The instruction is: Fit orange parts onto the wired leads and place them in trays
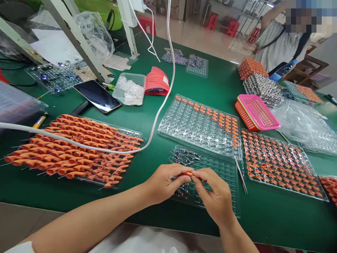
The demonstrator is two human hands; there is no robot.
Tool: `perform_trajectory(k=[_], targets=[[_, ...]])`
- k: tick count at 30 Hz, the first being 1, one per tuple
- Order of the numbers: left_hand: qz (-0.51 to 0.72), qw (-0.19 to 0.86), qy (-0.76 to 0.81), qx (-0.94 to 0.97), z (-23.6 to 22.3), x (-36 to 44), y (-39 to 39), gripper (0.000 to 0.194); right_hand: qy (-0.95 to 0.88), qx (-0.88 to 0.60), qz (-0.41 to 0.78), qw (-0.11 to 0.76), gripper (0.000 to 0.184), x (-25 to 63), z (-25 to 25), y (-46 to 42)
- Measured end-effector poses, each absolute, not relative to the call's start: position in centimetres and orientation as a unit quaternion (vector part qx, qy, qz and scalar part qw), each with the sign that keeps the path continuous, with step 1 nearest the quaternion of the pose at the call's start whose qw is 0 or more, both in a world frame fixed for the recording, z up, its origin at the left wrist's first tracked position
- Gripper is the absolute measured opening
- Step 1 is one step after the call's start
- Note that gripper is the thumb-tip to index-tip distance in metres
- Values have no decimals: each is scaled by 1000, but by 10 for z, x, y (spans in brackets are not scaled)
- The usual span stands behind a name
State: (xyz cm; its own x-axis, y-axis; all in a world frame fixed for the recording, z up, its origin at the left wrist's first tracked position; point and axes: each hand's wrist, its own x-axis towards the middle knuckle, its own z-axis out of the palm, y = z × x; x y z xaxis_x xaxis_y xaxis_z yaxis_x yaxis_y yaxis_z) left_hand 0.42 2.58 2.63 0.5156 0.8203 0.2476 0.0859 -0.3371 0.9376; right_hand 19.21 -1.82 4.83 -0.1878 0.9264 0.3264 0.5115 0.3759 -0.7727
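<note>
Between my two hands is a small orange plastic piece [188, 173], pinched at both ends above a clear tray. My left hand [165, 182] grips its left end with thumb and fingertips. At the other end, the fingertips of my right hand [214, 193] are closed; a tiny part at that tip is too small to name. Below them, the clear tray [218, 175] carries small dark parts with orange tips [185, 156] on its left side. Just beyond, another clear tray [184, 123] has orange pieces in its far row and right-hand pockets.
Curved orange tubular shells [71, 147] fill a tray at left, under a white cable [155, 119]. Tweezers [241, 177] lie right of my hands, beside a filled tray [281, 165]. Behind are a pink basket [260, 110], a phone [97, 95] and a clear box [130, 89]. A person stands far right.
</note>
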Motion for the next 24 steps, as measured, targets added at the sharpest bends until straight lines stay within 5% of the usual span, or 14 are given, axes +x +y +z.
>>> perform_trajectory(k=[15, 24], targets=[[429, 386, 287, 764, 17, 6, 24, 25, -702, -515, 292, 396, 14, 189, 49, -17], [391, 482, 342, 706, 26, 5, 24, 31, -694, -523, 282, 406, 15, 190, 51, -16]])
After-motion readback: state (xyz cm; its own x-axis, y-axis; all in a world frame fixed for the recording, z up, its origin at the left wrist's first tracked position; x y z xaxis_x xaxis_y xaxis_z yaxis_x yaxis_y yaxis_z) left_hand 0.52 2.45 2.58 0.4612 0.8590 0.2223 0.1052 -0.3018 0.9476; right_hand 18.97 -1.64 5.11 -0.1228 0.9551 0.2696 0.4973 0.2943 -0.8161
